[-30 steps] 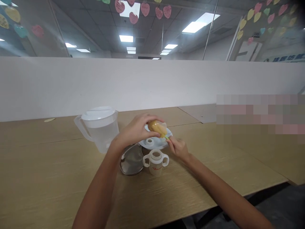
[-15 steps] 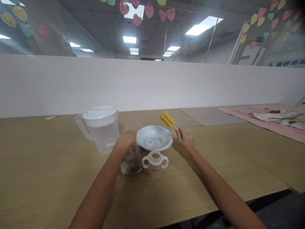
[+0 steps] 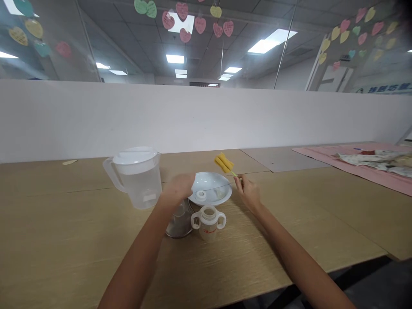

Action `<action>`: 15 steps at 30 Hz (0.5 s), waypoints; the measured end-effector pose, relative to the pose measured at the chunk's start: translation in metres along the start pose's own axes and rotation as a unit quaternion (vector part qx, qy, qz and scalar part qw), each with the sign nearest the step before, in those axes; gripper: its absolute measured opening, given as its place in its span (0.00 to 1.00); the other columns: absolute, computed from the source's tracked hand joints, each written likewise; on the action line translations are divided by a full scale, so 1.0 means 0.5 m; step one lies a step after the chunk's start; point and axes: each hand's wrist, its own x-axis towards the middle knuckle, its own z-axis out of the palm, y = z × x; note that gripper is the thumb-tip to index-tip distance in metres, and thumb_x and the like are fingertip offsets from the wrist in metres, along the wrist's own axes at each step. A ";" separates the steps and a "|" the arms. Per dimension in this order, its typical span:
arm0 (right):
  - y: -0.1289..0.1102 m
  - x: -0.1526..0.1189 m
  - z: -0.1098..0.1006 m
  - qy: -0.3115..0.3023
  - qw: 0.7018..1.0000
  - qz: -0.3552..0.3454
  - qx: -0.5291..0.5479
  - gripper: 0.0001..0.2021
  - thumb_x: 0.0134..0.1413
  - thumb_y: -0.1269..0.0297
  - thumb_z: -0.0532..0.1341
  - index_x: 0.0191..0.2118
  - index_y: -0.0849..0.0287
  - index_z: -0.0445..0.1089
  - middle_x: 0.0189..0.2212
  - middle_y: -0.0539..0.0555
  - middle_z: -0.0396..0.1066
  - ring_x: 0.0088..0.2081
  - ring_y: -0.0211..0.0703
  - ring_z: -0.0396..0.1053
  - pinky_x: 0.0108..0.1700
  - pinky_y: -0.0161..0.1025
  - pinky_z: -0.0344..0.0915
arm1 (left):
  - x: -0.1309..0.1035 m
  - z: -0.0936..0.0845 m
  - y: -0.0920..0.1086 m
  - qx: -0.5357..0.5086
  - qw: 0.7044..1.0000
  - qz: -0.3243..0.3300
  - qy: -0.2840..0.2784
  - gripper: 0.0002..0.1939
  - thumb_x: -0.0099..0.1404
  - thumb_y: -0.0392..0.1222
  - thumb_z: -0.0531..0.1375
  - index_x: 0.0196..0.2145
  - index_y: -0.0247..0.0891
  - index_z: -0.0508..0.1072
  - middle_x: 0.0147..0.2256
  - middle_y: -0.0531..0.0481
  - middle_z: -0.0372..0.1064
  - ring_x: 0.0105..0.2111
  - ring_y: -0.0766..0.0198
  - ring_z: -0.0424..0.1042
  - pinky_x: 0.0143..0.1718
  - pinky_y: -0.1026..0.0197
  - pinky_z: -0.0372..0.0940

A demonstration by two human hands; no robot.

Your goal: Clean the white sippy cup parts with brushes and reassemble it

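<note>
My right hand [image 3: 249, 192] is closed around the thin green handle of a sponge brush [image 3: 224, 163], whose yellow head points up and left beyond the bowl. My left hand [image 3: 180, 188] hovers at the left rim of a white bowl [image 3: 210, 202]; its fingers are blurred and mostly hidden, so any hold cannot be made out. Inside the bowl lie a white ring [image 3: 201, 195] and a small clear piece. Below my left hand, a round metal-rimmed dish [image 3: 179, 229] has something clear on it. A two-handled baby bottle [image 3: 208, 225] stands uncapped in front of the bowl.
A clear pitcher [image 3: 144, 189] with a white lid stands to the left of the bowl. Pink cloth [image 3: 309, 153] with fabric pieces on it covers the table's far right. A low white wall [image 3: 193, 118] with glass above borders the table [image 3: 80, 240] at the back.
My left hand has risen from the clear thing on the metal-rimmed dish and shifted right to the bowl's rim. My right hand keeps its grip on the sponge brush, nearly still.
</note>
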 end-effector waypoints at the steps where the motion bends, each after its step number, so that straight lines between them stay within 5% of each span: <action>1: -0.002 0.001 -0.001 0.002 1.000 0.003 0.004 0.30 0.61 0.42 0.38 0.35 0.62 0.67 0.19 0.53 0.66 0.21 0.39 0.62 0.24 0.32 0.46 | 0.009 0.000 0.014 -0.017 0.999 0.031 0.011 0.21 0.59 0.36 0.56 0.52 0.39 0.65 0.51 0.45 0.64 0.51 0.58 0.64 0.53 0.59 0.57; 4: -0.007 0.003 -0.003 0.002 1.000 0.005 0.009 0.31 0.60 0.42 0.38 0.35 0.62 0.67 0.19 0.53 0.66 0.21 0.39 0.63 0.24 0.32 0.47 | 0.058 0.036 0.053 -0.080 0.991 0.108 0.020 0.18 0.64 0.36 0.50 0.51 0.39 0.66 0.53 0.48 0.63 0.52 0.61 0.62 0.55 0.60 0.55; 9: -0.005 0.004 0.001 0.012 1.000 -0.011 -0.003 0.29 0.61 0.44 0.39 0.35 0.62 0.68 0.20 0.54 0.67 0.21 0.39 0.64 0.25 0.32 0.48 | 0.130 0.130 0.066 -0.097 0.989 0.110 -0.009 0.14 0.61 0.38 0.54 0.44 0.36 0.72 0.44 0.44 0.70 0.45 0.58 0.68 0.49 0.60 0.60; 15: -0.002 0.005 0.003 0.035 0.999 -0.018 0.003 0.27 0.62 0.46 0.41 0.33 0.62 0.68 0.18 0.52 0.65 0.20 0.37 0.62 0.24 0.32 0.47 | 0.136 0.152 0.052 -0.126 0.987 0.101 0.011 0.05 0.52 0.36 0.60 0.29 0.34 0.72 0.33 0.46 0.71 0.36 0.58 0.69 0.39 0.60 0.63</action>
